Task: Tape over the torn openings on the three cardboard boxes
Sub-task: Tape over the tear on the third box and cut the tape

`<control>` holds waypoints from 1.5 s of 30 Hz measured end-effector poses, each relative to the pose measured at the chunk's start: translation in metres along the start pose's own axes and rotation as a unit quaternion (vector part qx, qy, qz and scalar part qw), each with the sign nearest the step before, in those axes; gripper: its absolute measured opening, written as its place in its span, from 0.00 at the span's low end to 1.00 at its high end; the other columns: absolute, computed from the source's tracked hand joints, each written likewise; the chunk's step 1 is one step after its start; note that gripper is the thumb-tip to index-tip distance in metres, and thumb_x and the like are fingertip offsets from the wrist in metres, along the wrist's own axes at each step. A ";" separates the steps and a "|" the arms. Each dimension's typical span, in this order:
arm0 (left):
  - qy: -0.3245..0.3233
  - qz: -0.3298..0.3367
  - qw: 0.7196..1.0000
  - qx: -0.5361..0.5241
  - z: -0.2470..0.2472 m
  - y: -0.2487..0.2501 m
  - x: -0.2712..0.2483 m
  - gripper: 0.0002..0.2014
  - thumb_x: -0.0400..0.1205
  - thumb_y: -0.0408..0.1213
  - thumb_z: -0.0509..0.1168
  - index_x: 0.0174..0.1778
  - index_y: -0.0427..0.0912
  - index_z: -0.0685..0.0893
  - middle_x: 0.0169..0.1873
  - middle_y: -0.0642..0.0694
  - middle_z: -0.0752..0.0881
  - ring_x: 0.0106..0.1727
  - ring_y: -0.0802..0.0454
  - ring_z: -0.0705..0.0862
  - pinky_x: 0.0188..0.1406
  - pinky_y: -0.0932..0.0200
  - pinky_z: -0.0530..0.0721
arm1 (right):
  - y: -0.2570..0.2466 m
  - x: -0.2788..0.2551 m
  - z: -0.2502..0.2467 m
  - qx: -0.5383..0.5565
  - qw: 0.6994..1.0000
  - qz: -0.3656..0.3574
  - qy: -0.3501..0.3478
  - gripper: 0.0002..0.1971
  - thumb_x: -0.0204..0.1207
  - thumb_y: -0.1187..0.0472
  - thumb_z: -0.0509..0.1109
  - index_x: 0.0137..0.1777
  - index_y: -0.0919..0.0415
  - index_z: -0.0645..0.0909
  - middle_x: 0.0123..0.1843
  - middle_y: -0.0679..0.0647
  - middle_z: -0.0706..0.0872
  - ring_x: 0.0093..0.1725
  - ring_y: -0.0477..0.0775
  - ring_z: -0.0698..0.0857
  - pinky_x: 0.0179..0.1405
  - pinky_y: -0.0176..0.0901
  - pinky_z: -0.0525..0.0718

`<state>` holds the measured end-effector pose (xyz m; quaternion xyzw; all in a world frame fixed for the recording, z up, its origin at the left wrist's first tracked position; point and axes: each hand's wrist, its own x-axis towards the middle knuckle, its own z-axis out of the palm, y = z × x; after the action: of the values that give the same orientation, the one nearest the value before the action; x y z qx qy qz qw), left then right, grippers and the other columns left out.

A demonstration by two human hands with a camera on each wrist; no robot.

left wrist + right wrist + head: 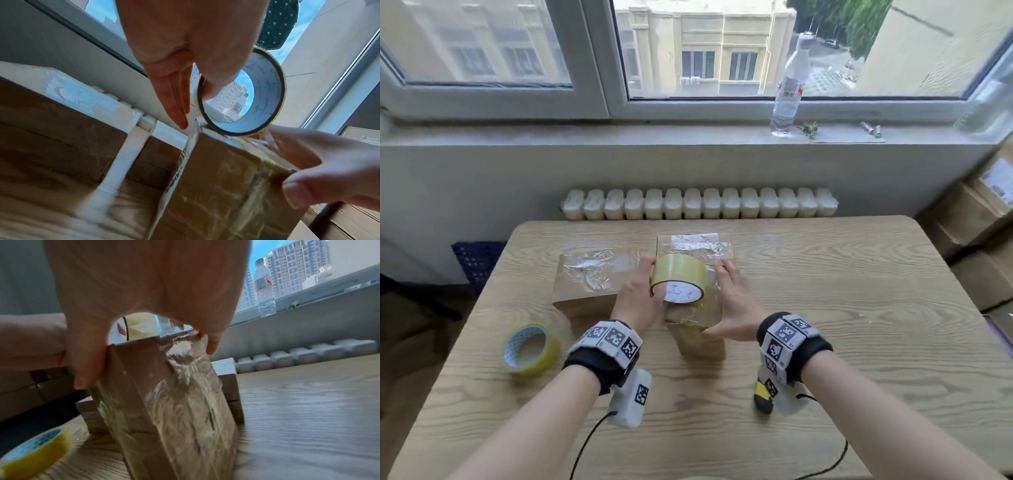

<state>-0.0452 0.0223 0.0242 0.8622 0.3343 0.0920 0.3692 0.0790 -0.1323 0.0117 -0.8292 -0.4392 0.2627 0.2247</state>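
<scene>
Left hand [635, 301] pinches the tape roll [678, 278] w/ thumb thru core; right hand [734, 305], fingers flat, steadies the upright cardboard box [697, 334] for taping.

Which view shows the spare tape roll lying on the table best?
Head view: the spare tape roll shows whole, lying flat on the table, apart from both hands. Right wrist view catches only part of it at the frame's corner. Left wrist view doesn't show it.

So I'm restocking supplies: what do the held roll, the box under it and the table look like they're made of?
Roll: glossy yellowish clear plastic tape on a white, probably card, core. Box: matte brown cardboard under shiny wrinkled tape. Table: pale wood grain, possibly laminate.
</scene>
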 end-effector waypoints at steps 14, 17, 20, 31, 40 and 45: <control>0.002 0.113 0.965 0.237 -0.016 0.005 0.009 0.27 0.75 0.17 0.56 0.63 0.49 0.61 0.51 0.43 0.74 0.31 0.41 0.79 0.29 0.47 0.79 | 0.034 -0.008 -0.012 0.010 1.000 -0.005 0.020 0.65 0.51 0.50 0.87 0.82 0.62 0.48 0.76 0.53 0.54 0.77 0.53 0.56 0.76 0.36 0.56; -0.010 0.101 0.955 0.278 -0.018 -0.010 0.011 0.29 0.74 0.15 0.55 0.62 0.50 0.57 0.56 0.38 0.71 0.33 0.40 0.80 0.25 0.49 0.76 | 0.037 -0.007 -0.014 0.000 1.000 -0.016 0.019 0.66 0.50 0.49 0.87 0.82 0.62 0.48 0.76 0.53 0.55 0.77 0.52 0.56 0.76 0.36 0.55; -0.018 0.097 0.951 0.294 -0.014 -0.016 0.012 0.29 0.73 0.14 0.53 0.61 0.50 0.55 0.57 0.39 0.69 0.35 0.39 0.81 0.25 0.52 0.73 | 0.039 -0.004 -0.013 -0.005 1.000 -0.021 0.022 0.65 0.50 0.49 0.88 0.82 0.63 0.49 0.76 0.54 0.56 0.76 0.52 0.57 0.75 0.34 0.55; -0.054 0.038 0.959 0.277 0.006 -0.027 0.016 0.29 0.75 0.15 0.53 0.68 0.45 0.61 0.54 0.39 0.69 0.31 0.41 0.76 0.30 0.49 0.73 | 0.041 -0.003 -0.010 -0.001 1.000 -0.012 0.009 0.67 0.51 0.48 0.87 0.83 0.61 0.46 0.77 0.51 0.51 0.78 0.53 0.54 0.79 0.43 0.57; -0.067 0.022 0.969 0.238 0.020 -0.029 0.015 0.29 0.73 0.15 0.53 0.66 0.47 0.64 0.50 0.42 0.68 0.30 0.40 0.78 0.28 0.50 0.71 | -0.003 -0.008 -0.005 -0.213 0.974 -0.067 -0.051 0.52 0.73 0.26 0.51 0.80 0.55 0.25 0.80 0.53 0.21 0.79 0.49 0.24 0.79 0.49 0.30; -0.055 0.010 0.974 0.221 0.022 -0.034 0.015 0.27 0.76 0.19 0.55 0.69 0.48 0.65 0.52 0.41 0.71 0.30 0.41 0.75 0.30 0.50 0.71 | -0.010 0.002 0.016 -0.295 0.948 -0.105 -0.052 0.44 0.74 0.28 0.37 0.83 0.56 0.33 0.83 0.51 0.31 0.81 0.48 0.30 0.83 0.51 0.38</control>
<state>-0.0421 0.0365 -0.0165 0.9297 0.3167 -0.0277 0.1860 0.0635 -0.1238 0.0047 -0.7926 -0.5930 0.1394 -0.0267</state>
